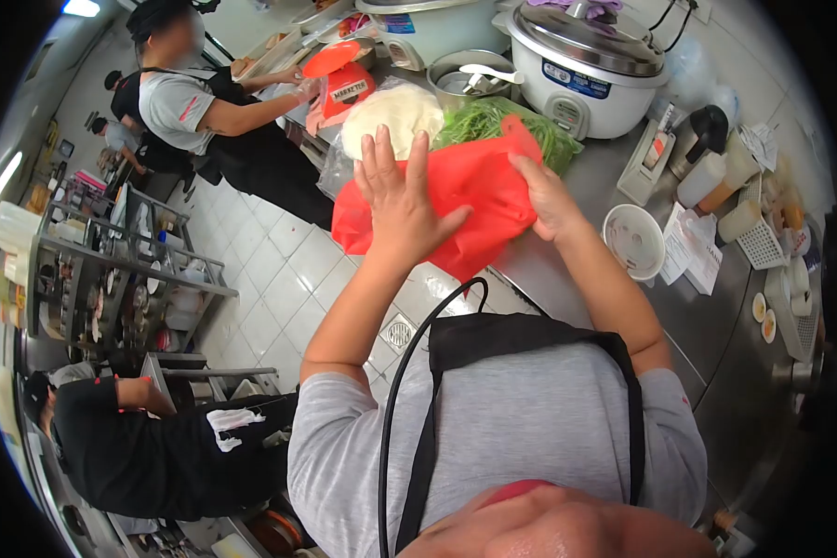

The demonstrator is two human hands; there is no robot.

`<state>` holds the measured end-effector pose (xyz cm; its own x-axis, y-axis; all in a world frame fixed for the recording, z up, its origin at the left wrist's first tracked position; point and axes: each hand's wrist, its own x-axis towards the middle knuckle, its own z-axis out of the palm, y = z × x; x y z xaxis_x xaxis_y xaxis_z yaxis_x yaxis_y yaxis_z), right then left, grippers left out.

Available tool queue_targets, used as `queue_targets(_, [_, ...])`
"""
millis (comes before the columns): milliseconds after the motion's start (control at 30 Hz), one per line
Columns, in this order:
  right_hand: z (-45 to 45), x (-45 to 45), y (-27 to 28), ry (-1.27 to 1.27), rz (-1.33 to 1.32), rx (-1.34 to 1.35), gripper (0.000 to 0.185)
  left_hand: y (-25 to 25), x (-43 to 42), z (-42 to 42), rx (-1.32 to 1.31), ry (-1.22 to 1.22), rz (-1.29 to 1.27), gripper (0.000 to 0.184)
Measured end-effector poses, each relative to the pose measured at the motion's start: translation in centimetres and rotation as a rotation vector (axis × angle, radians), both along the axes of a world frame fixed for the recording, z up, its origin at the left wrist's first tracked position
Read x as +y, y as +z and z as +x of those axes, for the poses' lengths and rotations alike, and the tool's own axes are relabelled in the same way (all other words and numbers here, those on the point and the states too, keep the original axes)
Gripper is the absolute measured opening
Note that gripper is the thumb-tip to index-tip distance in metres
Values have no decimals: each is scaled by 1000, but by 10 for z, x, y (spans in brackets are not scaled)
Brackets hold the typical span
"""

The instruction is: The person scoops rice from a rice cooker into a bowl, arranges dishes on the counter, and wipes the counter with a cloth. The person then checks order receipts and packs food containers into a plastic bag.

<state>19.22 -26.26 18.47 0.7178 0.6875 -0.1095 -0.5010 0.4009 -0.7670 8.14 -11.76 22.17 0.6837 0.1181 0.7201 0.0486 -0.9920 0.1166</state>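
Observation:
A red bag, seemingly plastic (479, 186), hangs in front of me at the counter's edge. My right hand (551, 203) pinches its right side between thumb and fingers. My left hand (398, 200) lies against the bag's left part, palm flat and fingers spread. Just beyond the bag is a pale round mass (395, 119) on clear plastic; its kind I cannot tell. Beside it, green leafy vegetables (507, 128) lie in a clear bag, partly hidden by the red bag.
A large rice cooker (577, 79) and a metal pot (451, 86) stand behind. Right of my arm sit a white tub (634, 244) and a white basket (763, 228). A co-worker (181, 107) stands at a red scale (347, 88); another person (167, 446) bends at lower left.

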Motion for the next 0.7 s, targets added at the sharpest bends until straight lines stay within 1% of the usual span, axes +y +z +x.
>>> queue_targets(33, [-7, -4, 5, 15, -31, -33, 34, -1, 1, 6, 38, 17, 21, 66])
queue_targets(67, [-15, -9, 12, 47, -10, -45, 34, -6, 12, 16, 106, -13, -25, 61])
queue_targets(100, [-14, -13, 6, 98, -107, -174, 34, -15, 21, 25, 181, -65, -77, 57])
queue_targets(167, [-7, -31, -25, 162, -330, -386, 33, -38, 50, 36, 267, -276, -401, 44])
queue_targets(233, [-9, -46, -68, 24, -376, -507, 31, -43, 54, 39, 335, -360, -782, 39])
queue_targets(267, [-10, -56, -80, -32, -399, -578, 30, -43, 53, 37, 489, -387, -784, 36])
queue_targets(300, [-12, -71, -83, -79, -482, -631, 28, -42, 49, 36, 635, -400, -776, 33])
queue_targets(367, [-23, -97, -90, -141, -643, -741, 26, -42, 34, 37, 831, -480, -927, 26])
queue_targets(400, [-29, -112, -91, -135, -760, -725, 27, -41, 28, 39, 923, -508, -1000, 23])
queue_targets(467, [-40, -140, -110, -201, -643, -552, 31, -34, 21, 44, 969, -504, -982, 20])
queue_targets(500, [-46, -158, -108, -243, -759, -430, 33, -33, 18, 47, 989, -499, -975, 20])
queue_targets(533, [-50, -177, -105, -281, -872, -306, 36, -37, 22, 52, 983, -546, -968, 23])
queue_targets(600, [-49, -208, -112, -399, -853, 106, 46, -36, 17, 60, 951, -542, -1025, 23])
queue_targets(633, [-47, -212, -115, -502, -771, 178, 49, -36, 14, 63, 936, -534, -1055, 23])
queue_targets(700, [-41, -215, -118, -698, -598, 321, 58, -40, 12, 74, 932, -550, -1015, 23])
